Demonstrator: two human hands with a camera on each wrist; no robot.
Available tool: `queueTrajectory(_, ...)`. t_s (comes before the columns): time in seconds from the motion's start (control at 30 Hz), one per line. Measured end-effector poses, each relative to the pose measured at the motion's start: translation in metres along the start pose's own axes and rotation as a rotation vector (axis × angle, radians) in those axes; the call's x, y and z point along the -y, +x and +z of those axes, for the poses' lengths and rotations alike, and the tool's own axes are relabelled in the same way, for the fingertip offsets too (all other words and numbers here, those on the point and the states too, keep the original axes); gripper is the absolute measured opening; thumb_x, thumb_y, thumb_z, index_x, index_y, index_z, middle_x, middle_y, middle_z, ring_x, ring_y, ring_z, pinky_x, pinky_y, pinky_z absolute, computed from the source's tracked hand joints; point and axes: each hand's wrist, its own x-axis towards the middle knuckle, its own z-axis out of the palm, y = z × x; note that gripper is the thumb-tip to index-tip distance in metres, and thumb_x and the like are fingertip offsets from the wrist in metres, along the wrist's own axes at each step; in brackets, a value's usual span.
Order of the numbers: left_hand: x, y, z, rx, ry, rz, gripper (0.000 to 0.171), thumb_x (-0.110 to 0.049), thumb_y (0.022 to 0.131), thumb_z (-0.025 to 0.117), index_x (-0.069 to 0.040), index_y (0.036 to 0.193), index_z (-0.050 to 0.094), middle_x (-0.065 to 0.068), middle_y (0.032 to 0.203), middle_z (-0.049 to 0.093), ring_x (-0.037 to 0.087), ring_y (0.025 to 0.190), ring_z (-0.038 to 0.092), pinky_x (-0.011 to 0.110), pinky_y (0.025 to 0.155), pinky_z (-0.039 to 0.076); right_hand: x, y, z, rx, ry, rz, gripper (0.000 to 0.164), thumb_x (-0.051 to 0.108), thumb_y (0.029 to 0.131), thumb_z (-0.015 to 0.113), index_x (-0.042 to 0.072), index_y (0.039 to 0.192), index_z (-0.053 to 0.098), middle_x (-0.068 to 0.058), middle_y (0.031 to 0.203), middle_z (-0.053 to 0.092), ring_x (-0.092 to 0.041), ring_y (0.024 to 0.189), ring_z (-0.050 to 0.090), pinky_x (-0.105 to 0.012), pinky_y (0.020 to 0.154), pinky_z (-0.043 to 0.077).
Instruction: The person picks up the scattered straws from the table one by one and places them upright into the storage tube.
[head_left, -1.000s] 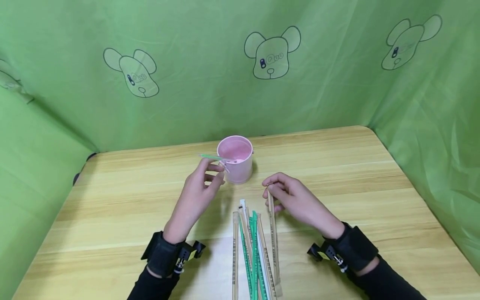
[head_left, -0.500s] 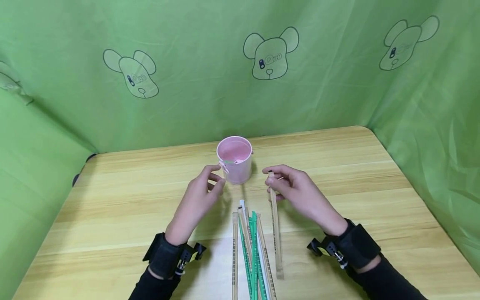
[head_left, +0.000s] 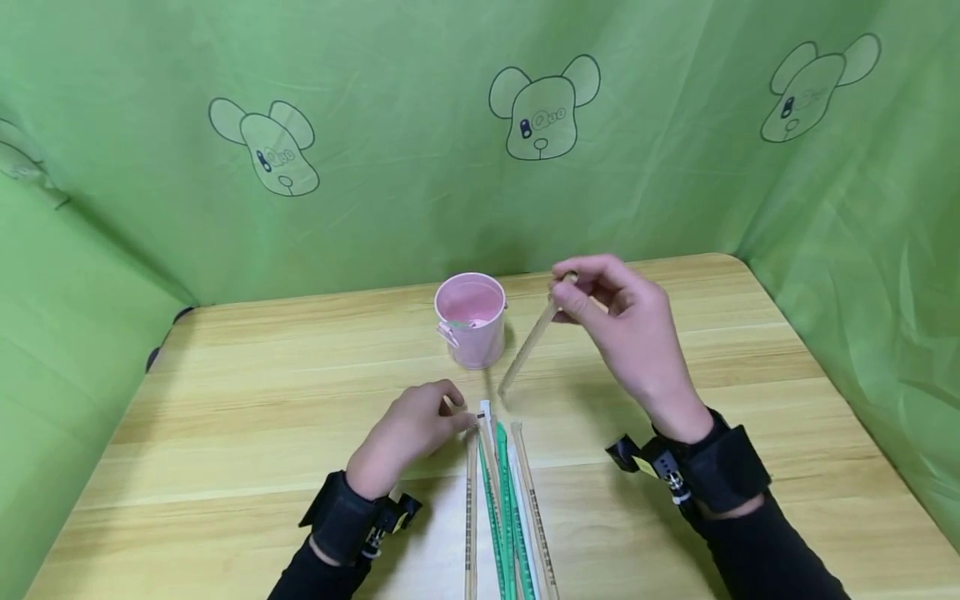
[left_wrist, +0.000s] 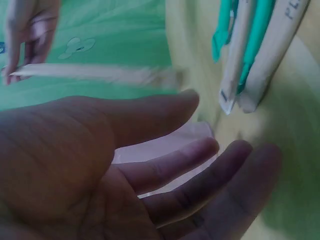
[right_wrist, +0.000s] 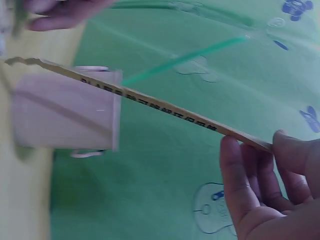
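While right hand (head_left: 637, 333) pinches it, wrapped straw (head_left: 527, 348) slants down-left, seemingly beside pink cup (head_left: 472, 321)

Black print runs along the paper-wrapped straw (right_wrist: 150, 102), too blurred to read.

The left hand (left_wrist: 115, 170) is seen palm-up with fingers relaxed, near 4 wrapped straws (left_wrist: 250, 50); a pink cup (left_wrist: 165, 150) is glimpsed behind the fingers.

one pink cup (head_left: 471, 320), two hands, several wrapped straws (head_left: 502, 492)
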Motion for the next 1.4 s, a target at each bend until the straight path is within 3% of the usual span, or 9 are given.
queueTrajectory(0.17, -0.002, 0.0, 0.007, 0.026, 0.03, -0.027, 0.027, -0.02, 0.094, 0.083, -0.005, 0.112, 0.069, 0.004, 0.086, 0.065, 0.02, 0.073, 0.06, 0.034, 0.067, 0.051, 0.01, 0.009, 0.005, -0.108, 0.104, -0.151, 0.021, -0.009, 0.098, 0.071, -0.008, 0.119, 0.07, -0.021, 0.107, 0.068, -0.03, 0.093, 0.068, -0.037, 0.085, 0.062)
queueTrajectory(0.3, -0.005, 0.0, 0.014, 0.026, 0.054, 0.002, 0.039, -0.016, 0.091, 0.086, 0.001, 0.119, 0.066, 0.004, 0.084, 0.061, 0.021, 0.074, 0.056, 0.033, 0.068, 0.047, 0.012, 0.013, 0.01, -0.18, 0.155, -0.25, 0.021, -0.011, 0.098, 0.07, -0.011, 0.119, 0.07, -0.021, 0.108, 0.068, -0.029, 0.093, 0.068, -0.037, 0.086, 0.062)
queueTrajectory(0.5, -0.007, 0.0, 0.021, -0.008, 0.054, 0.025, 0.054, -0.009, 0.086, 0.089, 0.006, 0.13, 0.061, 0.002, 0.078, 0.059, 0.02, 0.071, 0.054, 0.034, 0.068, 0.047, 0.013, 0.017, 0.013, -0.293, 0.166, -0.369, 0.02, -0.011, 0.098, 0.069, -0.011, 0.118, 0.07, -0.022, 0.106, 0.069, -0.031, 0.094, 0.067, -0.035, 0.087, 0.062)
queueTrajectory(0.63, -0.008, 0.0, 0.022, -0.027, 0.068, 0.017, 0.052, -0.009, 0.087, 0.089, 0.006, 0.129, 0.062, 0.002, 0.078, 0.059, 0.02, 0.07, 0.054, 0.033, 0.067, 0.047, 0.011, 0.02, 0.014, -0.325, 0.166, -0.42, 0.021, -0.016, 0.096, 0.068, -0.013, 0.117, 0.069, -0.022, 0.105, 0.07, -0.032, 0.095, 0.068, -0.036, 0.086, 0.062)
queueTrajectory(0.77, -0.01, -0.001, 0.021, -0.03, 0.082, 0.003, 0.044, -0.016, 0.09, 0.088, 0.004, 0.123, 0.065, 0.004, 0.085, 0.063, 0.019, 0.074, 0.057, 0.034, 0.068, 0.05, 0.001, 0.021, 0.016, -0.243, 0.092, -0.397, 0.023, -0.018, 0.095, 0.066, -0.013, 0.118, 0.069, -0.018, 0.109, 0.071, -0.03, 0.099, 0.068, -0.035, 0.088, 0.061)
queueTrajectory(0.93, -0.012, -0.003, 0.024, -0.017, 0.083, 0.038, 0.038, -0.03, 0.091, 0.087, -0.001, 0.108, 0.068, 0.004, 0.09, 0.065, 0.019, 0.077, 0.058, 0.036, 0.07, 0.052, -0.017, 0.017, 0.02, -0.053, -0.152, -0.309, 0.024, -0.004, 0.1, 0.071, -0.002, 0.123, 0.074, -0.01, 0.115, 0.073, -0.021, 0.1, 0.072, -0.031, 0.084, 0.062)
queueTrajectory(1.1, -0.013, -0.001, 0.031, 0.003, 0.055, 0.083, 0.037, -0.023, 0.09, 0.088, -0.002, 0.111, 0.067, 0.002, 0.084, 0.061, 0.019, 0.074, 0.056, 0.035, 0.068, 0.05, -0.032, 0.014, 0.024, 0.065, -0.326, -0.258, 0.024, 0.005, 0.101, 0.073, 0.005, 0.125, 0.077, -0.007, 0.117, 0.075, -0.015, 0.103, 0.071, -0.027, 0.084, 0.061)
queueTrajectory(1.27, -0.01, 0.001, 0.034, 0.006, 0.062, 0.082, 0.031, -0.014, 0.091, 0.086, -0.004, 0.113, 0.066, 0.001, 0.084, 0.061, 0.018, 0.071, 0.056, 0.034, 0.065, 0.05, -0.037, 0.012, 0.025, 0.134, -0.379, -0.178, 0.035, 0.01, 0.102, 0.074, 0.009, 0.136, 0.071, -0.004, 0.122, 0.074, -0.015, 0.107, 0.07, -0.029, 0.084, 0.061)
queueTrajectory(1.4, -0.01, 0.002, 0.034, 0.002, 0.075, 0.086, 0.027, -0.012, 0.092, 0.085, -0.005, 0.11, 0.066, 0.001, 0.083, 0.061, 0.018, 0.07, 0.055, 0.033, 0.063, 0.048, -0.036, 0.011, 0.024, 0.139, -0.366, -0.131, 0.043, 0.012, 0.102, 0.074, 0.011, 0.144, 0.064, -0.004, 0.121, 0.073, -0.016, 0.107, 0.071, -0.031, 0.082, 0.062)
